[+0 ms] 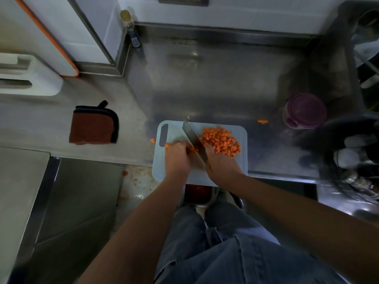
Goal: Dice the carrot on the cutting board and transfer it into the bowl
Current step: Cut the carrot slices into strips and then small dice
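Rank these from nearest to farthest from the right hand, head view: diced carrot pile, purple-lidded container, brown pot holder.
From the right hand:
1. diced carrot pile, right beside it.
2. purple-lidded container, off to the right.
3. brown pot holder, far left.

A stainless steel counter [225, 78] stretches away beyond the fingers [178, 145] and ends at a white tiled wall [225, 15]. Left of the fingers runs a paler grey worktop [41, 119] carrying a folded brown cloth [92, 128] (black-edged). Well to their right stands a purple-lidded container [305, 109]. Nearer than the fingers, a pale stained floor [137, 181] shows. The light is dim.
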`<control>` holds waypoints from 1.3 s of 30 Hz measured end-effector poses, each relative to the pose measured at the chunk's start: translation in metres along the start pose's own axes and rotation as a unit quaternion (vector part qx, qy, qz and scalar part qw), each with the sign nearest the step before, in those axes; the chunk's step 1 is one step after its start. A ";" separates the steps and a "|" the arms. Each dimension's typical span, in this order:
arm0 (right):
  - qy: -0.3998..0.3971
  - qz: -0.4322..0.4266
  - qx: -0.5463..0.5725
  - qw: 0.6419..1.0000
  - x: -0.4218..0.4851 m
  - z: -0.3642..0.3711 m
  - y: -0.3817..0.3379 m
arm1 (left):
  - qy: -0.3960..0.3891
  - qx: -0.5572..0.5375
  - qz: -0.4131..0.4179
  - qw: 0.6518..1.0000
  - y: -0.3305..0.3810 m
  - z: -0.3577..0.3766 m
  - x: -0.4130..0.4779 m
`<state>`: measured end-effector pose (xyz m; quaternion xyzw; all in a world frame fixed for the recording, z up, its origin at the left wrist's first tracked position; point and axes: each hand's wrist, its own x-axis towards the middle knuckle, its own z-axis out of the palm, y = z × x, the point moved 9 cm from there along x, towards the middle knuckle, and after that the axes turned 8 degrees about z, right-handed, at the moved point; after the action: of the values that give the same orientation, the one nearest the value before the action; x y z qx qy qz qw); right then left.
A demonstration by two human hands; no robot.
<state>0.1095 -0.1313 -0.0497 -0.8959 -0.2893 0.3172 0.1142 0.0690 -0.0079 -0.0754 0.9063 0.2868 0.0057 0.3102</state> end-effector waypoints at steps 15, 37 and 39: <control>0.031 -0.036 0.026 0.999 0.002 -0.016 -0.008 | 0.006 0.010 -0.007 1.000 -0.005 -0.007 -0.005; 0.024 0.026 0.044 0.998 0.014 -0.004 -0.006 | -0.026 0.035 0.002 0.999 -0.002 -0.003 -0.001; 0.037 0.020 0.064 0.997 0.013 -0.010 -0.007 | -0.020 0.026 0.003 0.999 -0.001 -0.005 -0.002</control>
<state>0.1215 -0.1184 -0.0460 -0.9036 -0.2459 0.3041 0.1750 0.0657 -0.0052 -0.0714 0.9148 0.2780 -0.0186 0.2925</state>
